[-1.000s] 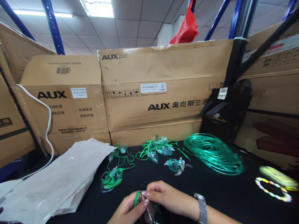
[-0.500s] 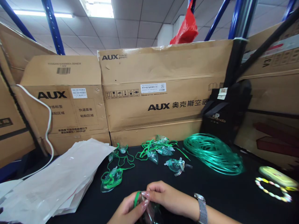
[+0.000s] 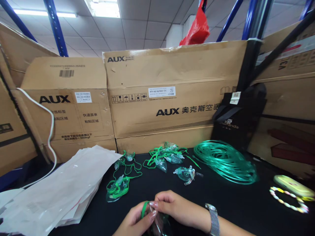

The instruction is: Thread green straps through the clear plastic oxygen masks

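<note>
At the bottom centre, my left hand (image 3: 140, 219) and my right hand (image 3: 172, 207) meet, thumbs and fingers pinched together on a clear oxygen mask (image 3: 160, 226). A green elastic strap (image 3: 144, 209) loops out by my left fingers. The mask's lower part runs out of the picture, and my fingers cover its upper edge. Ahead to the left lies another mask with a green strap (image 3: 118, 188). Beyond my hands are a strapless mask with a metal clip (image 3: 185, 174) and a pile of strapped masks (image 3: 169, 157).
Clear plastic bags (image 3: 61, 186) are stacked at the left beside a white cable (image 3: 52, 131). A coil of green tubing (image 3: 225, 162) lies at the right, with a bead bracelet (image 3: 286, 200) and a yellow case (image 3: 292, 186). Cardboard boxes (image 3: 137, 121) and a black bag (image 3: 236, 121) stand behind.
</note>
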